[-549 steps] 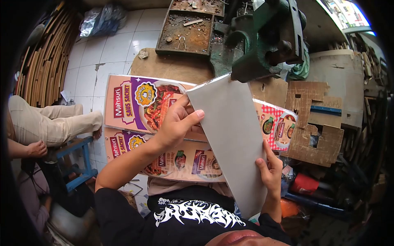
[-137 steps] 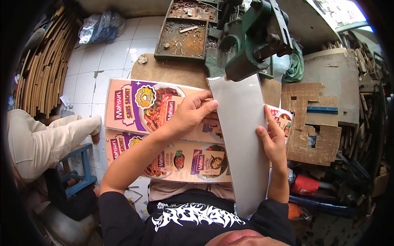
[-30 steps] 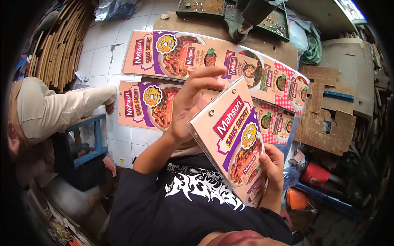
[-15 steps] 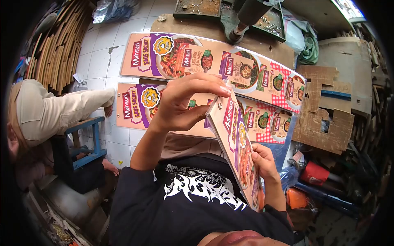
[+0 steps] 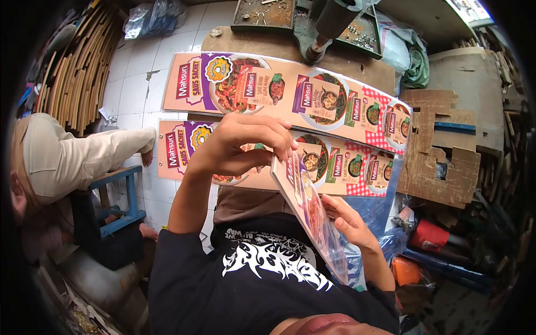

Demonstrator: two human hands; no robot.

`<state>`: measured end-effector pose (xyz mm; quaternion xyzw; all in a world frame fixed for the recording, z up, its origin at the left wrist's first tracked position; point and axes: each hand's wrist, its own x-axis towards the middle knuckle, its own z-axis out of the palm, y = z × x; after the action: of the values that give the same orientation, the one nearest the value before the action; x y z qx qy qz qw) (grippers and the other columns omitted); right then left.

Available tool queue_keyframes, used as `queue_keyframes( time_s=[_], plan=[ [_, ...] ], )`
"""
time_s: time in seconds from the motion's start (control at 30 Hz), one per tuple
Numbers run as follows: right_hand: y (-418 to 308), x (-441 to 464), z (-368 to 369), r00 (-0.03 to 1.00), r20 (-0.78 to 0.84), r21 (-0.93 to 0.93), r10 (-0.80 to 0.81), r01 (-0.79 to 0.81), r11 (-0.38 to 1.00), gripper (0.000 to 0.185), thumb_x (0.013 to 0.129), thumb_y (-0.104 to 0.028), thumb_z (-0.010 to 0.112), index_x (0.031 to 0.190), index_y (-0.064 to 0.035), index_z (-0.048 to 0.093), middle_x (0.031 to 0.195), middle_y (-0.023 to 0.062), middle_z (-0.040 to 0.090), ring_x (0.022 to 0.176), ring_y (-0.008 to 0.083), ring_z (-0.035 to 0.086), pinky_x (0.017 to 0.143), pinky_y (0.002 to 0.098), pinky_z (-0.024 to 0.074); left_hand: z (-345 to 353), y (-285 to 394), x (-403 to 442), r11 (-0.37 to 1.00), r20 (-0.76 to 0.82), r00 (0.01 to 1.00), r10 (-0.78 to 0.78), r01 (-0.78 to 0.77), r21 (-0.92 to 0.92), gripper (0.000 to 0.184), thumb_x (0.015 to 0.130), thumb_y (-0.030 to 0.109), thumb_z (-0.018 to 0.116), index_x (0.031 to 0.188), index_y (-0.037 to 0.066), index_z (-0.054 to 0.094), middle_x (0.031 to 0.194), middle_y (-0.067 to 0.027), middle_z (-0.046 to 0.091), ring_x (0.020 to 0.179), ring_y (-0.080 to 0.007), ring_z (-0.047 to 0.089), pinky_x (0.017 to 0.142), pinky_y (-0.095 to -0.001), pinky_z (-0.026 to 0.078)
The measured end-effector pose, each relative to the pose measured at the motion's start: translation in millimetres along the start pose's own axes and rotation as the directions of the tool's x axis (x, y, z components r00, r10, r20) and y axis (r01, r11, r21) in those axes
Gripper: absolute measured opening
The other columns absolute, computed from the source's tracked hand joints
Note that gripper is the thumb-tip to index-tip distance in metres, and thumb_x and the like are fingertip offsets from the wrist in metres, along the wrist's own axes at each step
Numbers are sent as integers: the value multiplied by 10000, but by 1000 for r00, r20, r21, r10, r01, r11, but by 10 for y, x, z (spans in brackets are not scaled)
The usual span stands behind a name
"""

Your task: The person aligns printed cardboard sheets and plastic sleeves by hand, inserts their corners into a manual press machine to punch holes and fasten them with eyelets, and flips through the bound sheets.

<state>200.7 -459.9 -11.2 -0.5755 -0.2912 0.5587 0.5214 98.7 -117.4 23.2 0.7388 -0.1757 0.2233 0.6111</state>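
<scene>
My left hand (image 5: 245, 145) pinches the upper end of a long, thin printed board (image 5: 312, 206) marked "Mahsuri", thumb on one side and fingers on the other. The board is tilted steeply, its lower end close to my black shirt. My right hand (image 5: 349, 223) is at the board's right long edge, fingers curved against it and thumb apart; part of the grip is hard to see. Beyond my hands, two similar printed boards lie side by side, a far board (image 5: 285, 95) and a near board (image 5: 346, 173) partly hidden by my left hand.
A press-like machine (image 5: 321, 44) with metal trays of small parts (image 5: 262, 14) stands behind the boards. Cut cardboard (image 5: 441, 151) lies to the right, near a red container (image 5: 429, 233). At left, another person's leg (image 5: 89, 151) is near a blue stool (image 5: 131, 195) and stacked brown strips (image 5: 78, 67).
The held board has tilted more edge-on, and its upper end has shifted slightly left. My right hand has moved up and left along its edge, its fingers now showing.
</scene>
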Motion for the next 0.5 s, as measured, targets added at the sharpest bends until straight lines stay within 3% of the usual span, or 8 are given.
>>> queue_keyframes(
  time_s=[0.1, 0.17, 0.23, 0.27, 0.3, 0.37, 0.4, 0.5],
  plan=[
    [-146, -164, -225, 994, 102, -22, -38, 40, 999, 735, 970, -528, 486, 1403, 61, 415, 1398, 209, 456, 1278, 276, 481, 1059, 382, 377, -56, 82, 41, 997, 49, 996, -72, 72, 6, 182, 726, -45, 726, 879, 25, 658, 876, -64, 704, 845, -242, 692, 863, -375, 532],
    [-357, -272, -328, 984, 176, -13, -20, 23, 1000, 767, 963, -564, 468, 1401, 63, 414, 1382, 219, 475, 1272, 291, 491, 1062, 385, 375, -65, 168, 94, 959, 17, 962, -271, 269, 91, 132, 751, -73, 659, 858, 4, 656, 818, -98, 693, 849, -274, 705, 857, -357, 533],
    [-585, -323, -386, 950, 311, -304, 29, 70, 950, 763, 942, -545, 530, 1395, 59, 422, 1359, 226, 501, 1262, 293, 503, 1056, 391, 379, -79, 111, 135, 955, 30, 965, -261, 253, 155, 115, 791, -45, 671, 896, -7, 644, 825, -79, 682, 816, -197, 687, 775, -295, 527],
    [-733, -288, -291, 972, 234, -350, 18, 67, 934, 664, 909, -389, 662, 1365, 48, 455, 1272, 217, 578, 1192, 273, 566, 1011, 372, 421, -57, 83, 161, 908, -9, 909, -416, 415, 62, 106, 819, -25, 670, 918, -13, 634, 835, -59, 672, 808, -148, 657, 754, -281, 516],
    [-713, -294, -242, 972, 236, -357, 22, 65, 932, 664, 909, -389, 662, 1365, 48, 455, 1272, 217, 578, 1192, 273, 566, 1011, 372, 421, -28, 51, 187, 827, -30, 826, -562, 561, -40, 105, 847, -4, 670, 940, -19, 623, 846, -40, 662, 800, -98, 628, 733, -268, 505],
    [-568, -349, -158, 966, -256, -394, 43, -145, 908, 554, 869, -151, 713, 1333, 36, 474, 1197, 192, 631, 1119, 230, 608, 950, 335, 459, 8, -61, 278, 785, -25, 785, -619, 616, -75, 109, 901, 54, 649, 973, -20, 613, 863, -2, 638, 802, -48, 571, 708, -230, 474],
    [-442, -280, -137, 930, -346, -451, -125, -48, 891, 472, 877, -16, 657, 1313, 20, 478, 1022, 143, 684, 946, 163, 646, 835, 280, 496, 24, -136, 325, 753, -20, 754, -656, 652, -89, 117, 904, 70, 650, 974, -18, 617, 861, -2, 639, 798, -49, 572, 707, -222, 467],
    [-277, -191, -163, 845, -501, -469, -186, -85, 879, 434, 910, -11, 619, 1318, 6, 472, 885, 95, 668, 793, 104, 608, 714, 241, 488, 35, -358, 457, 708, 24, 714, -700, 697, -110, 166, 919, 146, 654, 981, -5, 628, 868, -5, 645, 786, -46, 571, 705, -212, 451]
  ],
)
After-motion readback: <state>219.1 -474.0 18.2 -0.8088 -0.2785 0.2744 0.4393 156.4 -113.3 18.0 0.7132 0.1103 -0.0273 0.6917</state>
